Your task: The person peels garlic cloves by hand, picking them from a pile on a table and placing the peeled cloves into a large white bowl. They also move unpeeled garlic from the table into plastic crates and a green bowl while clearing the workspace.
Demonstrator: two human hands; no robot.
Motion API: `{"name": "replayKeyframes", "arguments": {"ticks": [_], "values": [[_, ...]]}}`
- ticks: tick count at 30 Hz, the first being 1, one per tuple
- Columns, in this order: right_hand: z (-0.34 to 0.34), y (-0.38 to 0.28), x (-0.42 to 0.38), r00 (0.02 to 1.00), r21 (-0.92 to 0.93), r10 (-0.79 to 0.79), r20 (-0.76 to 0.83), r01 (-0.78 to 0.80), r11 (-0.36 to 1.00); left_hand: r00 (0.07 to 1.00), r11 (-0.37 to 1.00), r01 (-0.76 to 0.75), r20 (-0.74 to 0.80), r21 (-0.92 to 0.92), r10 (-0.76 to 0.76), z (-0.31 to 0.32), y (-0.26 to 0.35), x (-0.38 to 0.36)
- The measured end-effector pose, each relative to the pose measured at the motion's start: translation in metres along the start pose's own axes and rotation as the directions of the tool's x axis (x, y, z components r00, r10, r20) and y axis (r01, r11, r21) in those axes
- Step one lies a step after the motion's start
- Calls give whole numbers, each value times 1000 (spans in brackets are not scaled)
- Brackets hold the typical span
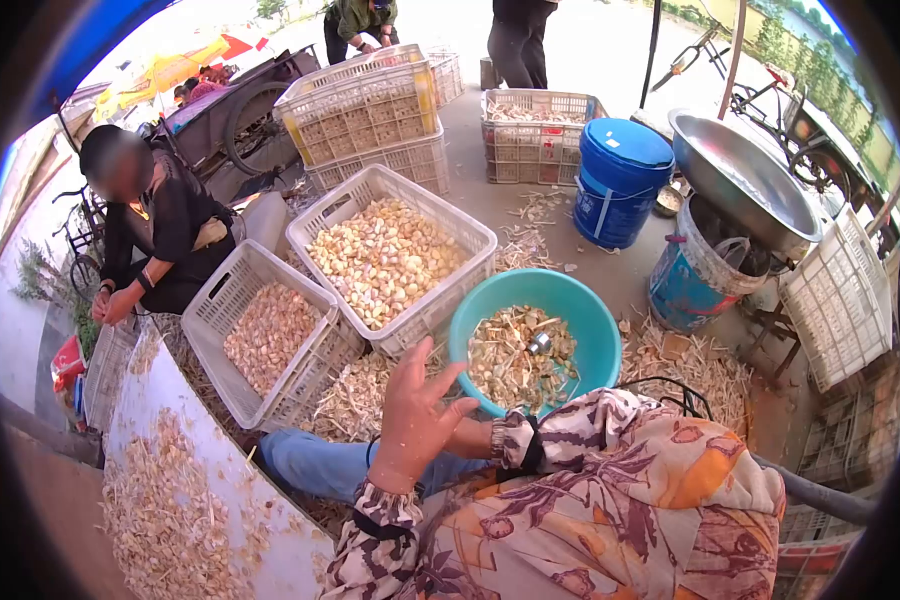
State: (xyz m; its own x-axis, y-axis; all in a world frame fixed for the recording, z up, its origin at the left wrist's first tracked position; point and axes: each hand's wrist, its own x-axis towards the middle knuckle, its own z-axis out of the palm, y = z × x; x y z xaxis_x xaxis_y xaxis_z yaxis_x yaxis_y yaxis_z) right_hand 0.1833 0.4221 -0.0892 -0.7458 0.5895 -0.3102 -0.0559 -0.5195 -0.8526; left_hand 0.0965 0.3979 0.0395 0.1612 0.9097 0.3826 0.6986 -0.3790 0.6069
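My left hand (413, 418) is raised in front of my lap, its fingers spread and nothing seen in it. Behind it, my right wrist (470, 438) shows below a patterned sleeve, while the fingers of that hand are hidden. Close to both hands stands a turquoise basin (598, 335) holding what look like garlic cloves with stalk scraps (505, 365). A shiny round metal piece (540, 343) lies among them. Beyond my left hand, a white plastic crate (480, 240) contains pale peeled-looking cloves (385, 255).
A second crate (205, 300) of pinkish cloves stands left. Scraps cover a white board (300, 535) and the ground. At right are a blue lidded bucket (625, 185), a paint-stained bucket (690, 270) and a metal bowl (740, 170). A person (170, 220) sits at left; others are behind.
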Motion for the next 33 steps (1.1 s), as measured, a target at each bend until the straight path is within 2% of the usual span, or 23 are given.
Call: {"name": "replayKeyframes", "arguments": {"ticks": [2, 3, 4, 5, 6, 7, 8, 9, 10, 11, 12, 13, 15, 16, 18, 22, 25, 28, 30, 31, 33], "values": [[-3, -4, 3, 995, 224, 95, -34, -85, 971, 999, 999, 18, -51, 31, -16, -9, -10, -17], [-5, -7, 5, 995, 226, 96, -33, -86, 970, 943, 941, 221, -191, -256, -273, -21, -23, -33], [-6, -14, 9, 997, 260, 62, -45, -48, 964, 808, 767, 344, -246, -541, -535, -29, -33, -50], [-5, -14, 12, 998, 296, 32, -49, -16, 955, 802, 767, 351, -251, -536, -542, -31, -43, -69], [6, -20, 11, 998, 298, -44, -52, 58, 953, 700, 562, 342, -195, -753, -687, -30, -56, -85], [20, -25, 11, 998, 296, -45, -45, 56, 954, 596, 313, 280, -91, -908, -797, -26, -67, -97], [36, -30, 11, 981, 175, -188, -45, 193, 966, 598, 223, 232, -42, -947, -801, -15, -72, -105], [47, -31, 15, 944, 49, -328, -30, 329, 943, 598, 223, 230, -43, -948, -800, -9, -66, -104], [58, -29, 21, 943, 47, -330, -29, 331, 942, 575, -27, 127, 96, -992, -812, -3, -59, -102], [69, -26, 28, 763, -293, -645, 41, 626, 723, 571, -275, 17, 235, -961, -787, 4, -50, -98], [76, -24, 31, 500, -553, -837, 224, 772, 314, 447, -268, -49, 218, -962, -867, 0, -20, -79], [84, -16, 29, 500, -553, -837, 223, 772, 314, 464, -317, -89, 242, -944, -852, 3, -23, -83], [94, -9, 27, 483, -677, -786, 385, 727, 116, 537, -347, -129, 228, -929, -812, 9, -41, -99], [95, -9, 28, 480, -675, -785, 392, 729, 109, 563, -345, -140, 212, -928, -799, 12, -51, -107], [97, -8, 28, 429, -683, -772, 469, 731, -9, 591, -335, -155, 184, -930, -785, 15, -64, -119], [99, -16, 18, 415, -651, -779, 471, 759, 11, 614, -318, -175, 149, -932, -775, 19, -73, -131], [103, -19, 13, 387, -642, -781, 490, 766, -23, 628, -303, -187, 124, -934, -768, 19, -82, -143], [100, -19, 15, 383, -596, -803, 457, 802, 43, 646, -282, -198, 91, -939, -758, 16, -95, -153], [99, -15, 18, 489, -560, -781, 388, 798, 222, 658, -273, -194, 81, -942, -749, 14, -103, -160], [100, -12, 18, 490, -560, -781, 388, 798, 222, 658, -274, -195, 82, -942, -749, 14, -104, -163], [101, -10, 18, 516, -540, -799, 309, 786, 300, 802, -326, -259, -14, -909, -598, 7, -99, -160]]}}
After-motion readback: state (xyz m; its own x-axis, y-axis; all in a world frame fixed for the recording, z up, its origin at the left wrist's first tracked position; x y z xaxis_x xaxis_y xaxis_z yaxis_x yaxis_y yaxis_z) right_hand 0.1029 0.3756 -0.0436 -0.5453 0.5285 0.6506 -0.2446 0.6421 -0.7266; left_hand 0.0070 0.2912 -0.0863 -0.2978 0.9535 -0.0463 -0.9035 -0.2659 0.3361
